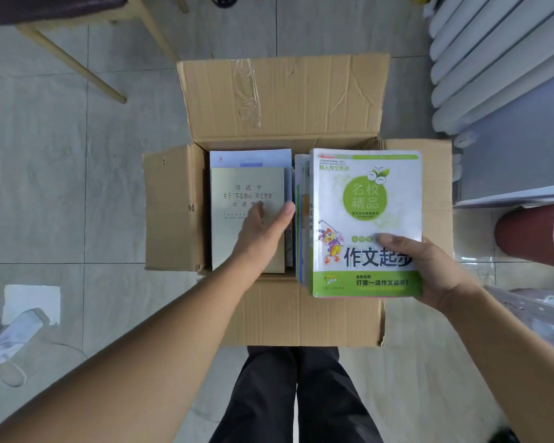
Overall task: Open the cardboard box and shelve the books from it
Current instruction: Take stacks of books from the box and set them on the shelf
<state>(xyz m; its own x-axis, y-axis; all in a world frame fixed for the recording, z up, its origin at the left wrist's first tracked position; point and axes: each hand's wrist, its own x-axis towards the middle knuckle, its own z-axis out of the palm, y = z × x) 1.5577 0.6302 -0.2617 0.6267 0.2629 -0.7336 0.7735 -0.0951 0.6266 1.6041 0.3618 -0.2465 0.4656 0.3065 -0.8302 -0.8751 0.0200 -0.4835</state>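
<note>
both hands over open cardboard box (pixel 279 100) on grey tile floor (pixel 61 174): right hand (pixel 429 266) grips green-white book (pixel 365 219), left hand (pixel 263 238) flat on beige book (pixel 237 225).

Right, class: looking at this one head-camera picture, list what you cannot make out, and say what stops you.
- Tan book: part of its title, covered by the left hand.
- Books stacked beneath: hidden by those on top.
- Green-and-white book: last title character, under right-hand fingers.
- The shelf: not identifiable.

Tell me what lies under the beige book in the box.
Under the beige book, which the left hand rests on, a white-and-blue cover shows past its top edge. Anything deeper in the cardboard box is covered.
</note>
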